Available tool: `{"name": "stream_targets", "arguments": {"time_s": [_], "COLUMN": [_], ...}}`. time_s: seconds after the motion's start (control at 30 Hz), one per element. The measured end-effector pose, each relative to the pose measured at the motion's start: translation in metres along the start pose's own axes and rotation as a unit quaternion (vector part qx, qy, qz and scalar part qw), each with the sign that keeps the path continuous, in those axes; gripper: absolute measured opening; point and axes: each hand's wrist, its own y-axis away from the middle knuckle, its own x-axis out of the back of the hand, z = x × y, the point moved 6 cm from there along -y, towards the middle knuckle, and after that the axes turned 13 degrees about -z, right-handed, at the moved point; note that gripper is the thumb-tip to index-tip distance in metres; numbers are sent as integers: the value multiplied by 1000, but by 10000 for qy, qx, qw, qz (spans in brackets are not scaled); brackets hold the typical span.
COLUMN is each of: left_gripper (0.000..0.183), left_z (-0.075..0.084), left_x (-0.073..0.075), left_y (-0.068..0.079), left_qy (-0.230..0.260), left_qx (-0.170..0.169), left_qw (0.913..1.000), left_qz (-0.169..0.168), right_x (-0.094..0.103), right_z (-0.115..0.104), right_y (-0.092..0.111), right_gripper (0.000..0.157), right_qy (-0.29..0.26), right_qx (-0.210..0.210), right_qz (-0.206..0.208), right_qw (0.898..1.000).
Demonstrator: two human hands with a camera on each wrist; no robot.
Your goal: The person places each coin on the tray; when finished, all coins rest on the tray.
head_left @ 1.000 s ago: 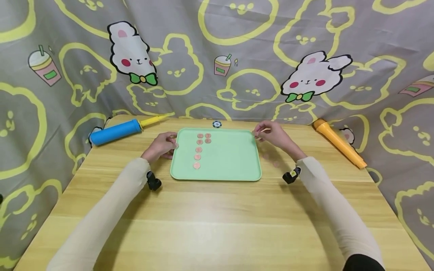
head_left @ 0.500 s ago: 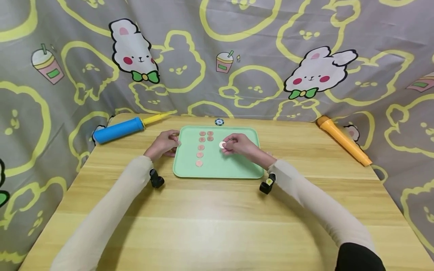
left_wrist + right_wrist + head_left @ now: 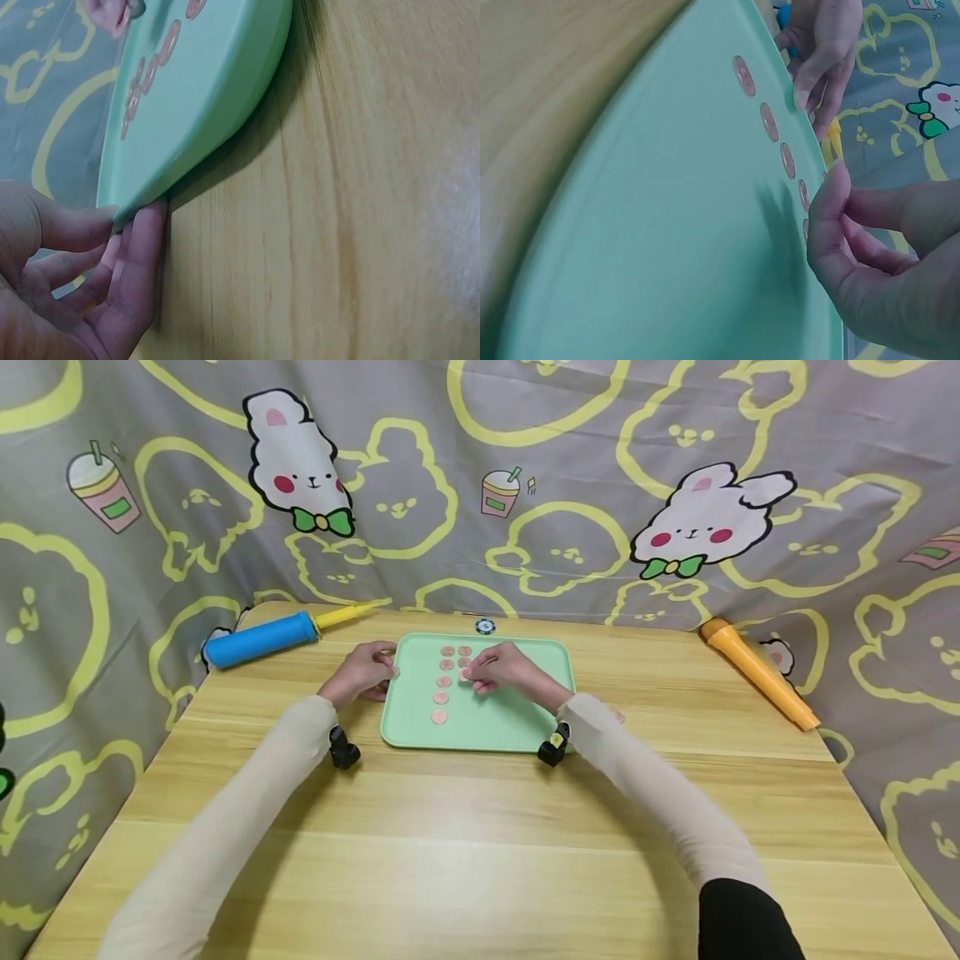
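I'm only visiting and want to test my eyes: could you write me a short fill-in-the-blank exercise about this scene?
1. The left hand grips the rim of a tray colored ____.
2. The hand with a coin at its fingertips is the person's ____ one.
3. The longer line of coins on the tray has ____ coins.
4. The microphone on the table is colored ____.
Missing words: green; right; five; orange.

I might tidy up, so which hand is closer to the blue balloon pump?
Left. The left hand grips the left edge of the green tray, right of the blue balloon pump; the right hand is farther right, over the tray.
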Motion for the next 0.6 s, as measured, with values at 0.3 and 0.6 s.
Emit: {"name": "stream_targets", "arguments": {"time_s": [0.3,0.6], "left_gripper": [65,65], "left_z": [-1,0], "left_x": [-4,0], "left_y": [-3,-2], "left_qy": [88,53], "left_qx": [53,28], "left_qw": [9999,9999], "left_qz": [-86,-97], "right_x": [0,2], "right_z": [3,-3], "right_y": [-7,-16], "right_gripper": [23,28], "right_qy": [963,1276], "right_qx": [-391,-1133], "right_qz": [-92,-535], "right_qw": [9945,9839]}}
